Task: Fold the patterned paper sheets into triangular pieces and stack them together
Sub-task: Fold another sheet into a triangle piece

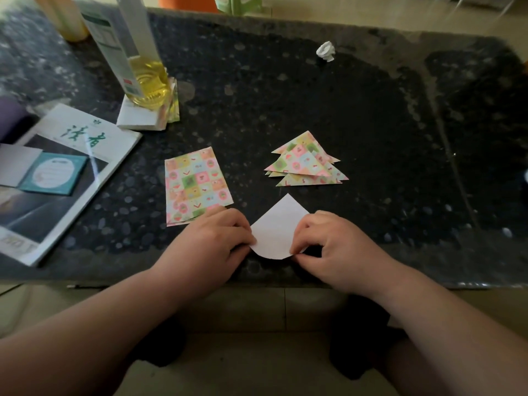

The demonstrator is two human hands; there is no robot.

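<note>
The sheet (275, 227) I am folding lies at the lower centre of the frame, close to the near edge of the worktop (371, 124). Its plain white side faces up. Its top comes to a sharp point aimed away from me, and its bottom edge bulges in a soft curve that is not pressed flat. My left hand (217, 238) has its fingers curled and grips the sheet's left edge. My right hand (334, 247) pinches the lower right edge between thumb and forefinger, with the other fingers bent over the paper.

Just above my left hand lies a small stack of flat sheets (195, 184), printed in pastel squares of pink, green, yellow and blue with tiny pictures. My left knuckles overlap its near corner. Right of that stack, above the white sheet, sits a loose pile of folded triangles (307, 161) in the same print, fanned so their corners stick out on both sides.

The worktop is dark speckled stone. At the upper left a bottle (148, 81) of yellow liquid stands on a white pad (140, 117) with more patterned paper (173, 107) beneath. A magazine (65, 172) lies at the left edge, and a crumpled white scrap (326, 51) is at the upper right.
</note>
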